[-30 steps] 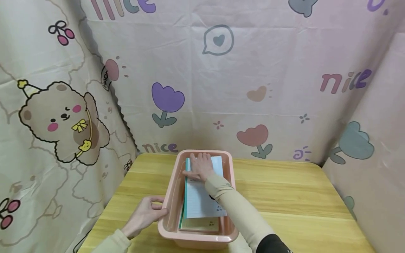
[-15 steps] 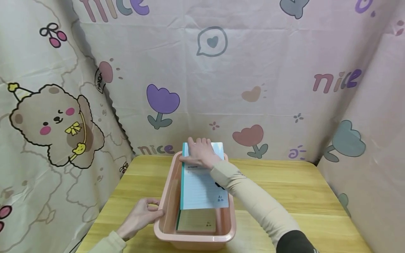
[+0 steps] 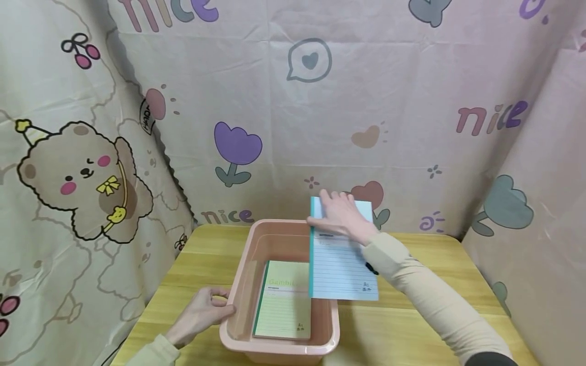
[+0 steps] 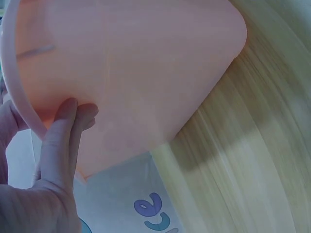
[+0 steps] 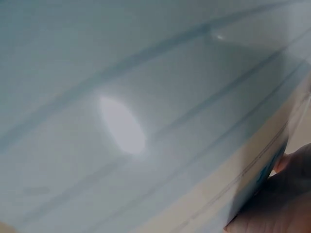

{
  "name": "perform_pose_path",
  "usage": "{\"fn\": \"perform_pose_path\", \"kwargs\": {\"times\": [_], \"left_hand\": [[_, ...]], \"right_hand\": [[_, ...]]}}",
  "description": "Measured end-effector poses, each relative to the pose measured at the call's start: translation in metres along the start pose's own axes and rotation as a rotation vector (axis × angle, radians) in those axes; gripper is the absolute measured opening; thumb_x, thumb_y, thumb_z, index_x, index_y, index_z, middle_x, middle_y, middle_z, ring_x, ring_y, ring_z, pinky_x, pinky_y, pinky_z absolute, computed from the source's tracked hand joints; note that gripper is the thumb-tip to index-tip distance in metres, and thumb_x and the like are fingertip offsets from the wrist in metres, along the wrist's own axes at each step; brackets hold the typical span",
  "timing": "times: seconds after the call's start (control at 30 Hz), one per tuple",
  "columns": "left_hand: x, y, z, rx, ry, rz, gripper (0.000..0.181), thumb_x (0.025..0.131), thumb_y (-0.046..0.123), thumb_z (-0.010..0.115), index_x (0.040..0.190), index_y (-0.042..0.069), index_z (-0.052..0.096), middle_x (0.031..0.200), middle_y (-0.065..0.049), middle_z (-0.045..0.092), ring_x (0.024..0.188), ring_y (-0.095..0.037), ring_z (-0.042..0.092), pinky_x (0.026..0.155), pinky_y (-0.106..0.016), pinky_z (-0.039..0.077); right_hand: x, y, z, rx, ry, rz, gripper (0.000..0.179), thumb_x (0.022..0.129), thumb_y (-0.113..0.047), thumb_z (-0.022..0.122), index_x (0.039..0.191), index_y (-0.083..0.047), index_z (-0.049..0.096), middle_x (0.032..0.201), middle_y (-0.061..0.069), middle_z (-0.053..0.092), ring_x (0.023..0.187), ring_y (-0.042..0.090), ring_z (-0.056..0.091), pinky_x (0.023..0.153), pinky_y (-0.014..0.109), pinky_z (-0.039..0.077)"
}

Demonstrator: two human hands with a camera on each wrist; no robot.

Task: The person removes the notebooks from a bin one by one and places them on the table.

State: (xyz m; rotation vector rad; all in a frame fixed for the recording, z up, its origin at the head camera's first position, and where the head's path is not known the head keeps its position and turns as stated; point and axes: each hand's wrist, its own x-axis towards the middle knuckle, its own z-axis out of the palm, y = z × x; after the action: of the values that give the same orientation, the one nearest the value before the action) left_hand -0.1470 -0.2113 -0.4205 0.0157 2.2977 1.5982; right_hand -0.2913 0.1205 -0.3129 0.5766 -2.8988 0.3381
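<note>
My right hand (image 3: 341, 217) holds a light-blue lined notebook (image 3: 341, 267) by its far end, above the right side of a pink plastic bin (image 3: 279, 347). The notebook's left part overlaps the bin's right rim in the head view. My left hand (image 3: 201, 312) grips the bin's left rim, and in the left wrist view the fingers (image 4: 60, 141) lie against its outer wall. A pale-green notebook (image 3: 284, 312) with a dark-green spine lies flat on the bin's floor. In the right wrist view the blurred cover (image 5: 170, 121) fills most of the picture.
The bin stands on a wooden table (image 3: 412, 325) near its front. A patterned curtain (image 3: 403, 91) hangs behind the table and along both sides. A thin dark cord (image 3: 114, 351) runs beside the table's left edge.
My right hand has lifted the light-blue notebook out of the bin and carried it to the right. The pale-green notebook beneath is uncovered. My left hand stays on the rim.
</note>
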Motion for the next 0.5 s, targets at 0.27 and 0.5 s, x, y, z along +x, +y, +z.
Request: {"fn": "perform_pose_path", "kwargs": {"times": [0.27, 0.5], "left_hand": [[-0.002, 0.0, 0.0, -0.01, -0.021, 0.025, 0.047, 0.083, 0.003, 0.061, 0.121, -0.02, 0.048, 0.097, -0.027, 0.075, 0.085, -0.028, 0.076, 0.077, -0.038, 0.065], [-0.003, 0.0, 0.0, -0.01, -0.018, 0.024, 0.048, 0.083, 0.003, 0.061, 0.122, -0.021, 0.048, 0.099, -0.028, 0.074, 0.086, -0.028, 0.076, 0.078, -0.039, 0.065]], "right_hand": [[-0.025, 0.061, 0.02, -0.029, 0.048, 0.048, 0.051, 0.081, -0.052, 0.062, 0.105, -0.009, 0.048, 0.087, 0.008, 0.055, 0.083, 0.028, 0.048, 0.077, 0.039, 0.036], [-0.043, 0.094, 0.056, -0.059, 0.059, 0.044, 0.05, 0.079, -0.05, 0.066, 0.102, -0.008, 0.049, 0.085, 0.01, 0.057, 0.081, 0.03, 0.05, 0.072, 0.039, 0.035]]}}
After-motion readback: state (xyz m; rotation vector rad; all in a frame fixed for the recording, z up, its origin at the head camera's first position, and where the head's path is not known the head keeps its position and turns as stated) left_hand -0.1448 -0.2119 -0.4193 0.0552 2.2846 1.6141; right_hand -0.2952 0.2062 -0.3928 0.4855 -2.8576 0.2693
